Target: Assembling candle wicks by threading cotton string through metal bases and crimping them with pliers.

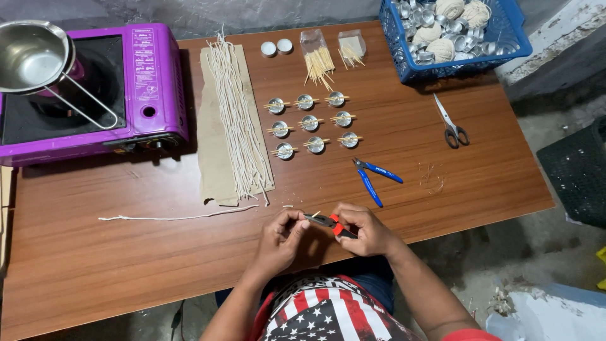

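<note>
My right hand (369, 230) grips a small pair of pliers with red and black handles (329, 223) at the near edge of the wooden table (126, 252). My left hand (281, 237) pinches something tiny at the plier tips; a short pale piece pokes out there. The two hands meet just above the table edge. A long white wick string (177, 217) lies on the table to the left of my left hand.
Several small metal cups with sticks across them (309, 123) stand in rows. Blue-handled pliers (374, 177), scissors (451, 123), a bundle of wicks on brown paper (237, 120), a purple stove with a metal pot (38, 57), and a blue basket (451, 35) lie beyond.
</note>
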